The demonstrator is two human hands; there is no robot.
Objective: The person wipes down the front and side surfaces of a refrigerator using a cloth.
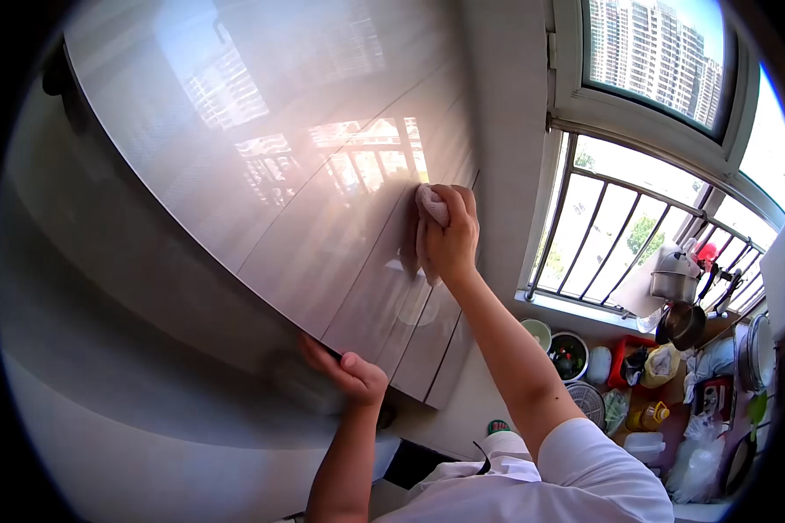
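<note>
My right hand [453,231] is closed around a bunched, pale pinkish cloth [431,206]. The cloth presses against a large glossy grey panel [314,248] with straight seam lines and window reflections. Part of the cloth hangs below my fingers along the panel. My left hand [351,373] is at the panel's lower left edge, thumb on the near side. Its fingers curl around that edge and are partly hidden.
On the right, a window [654,70] stands above a barred railing [628,218]. A metal pot [674,283] and a dark pan [682,324] hang there. Below are bowls, an oil bottle [648,417] and plastic bags [698,458]. A pale wall [510,139] borders the panel.
</note>
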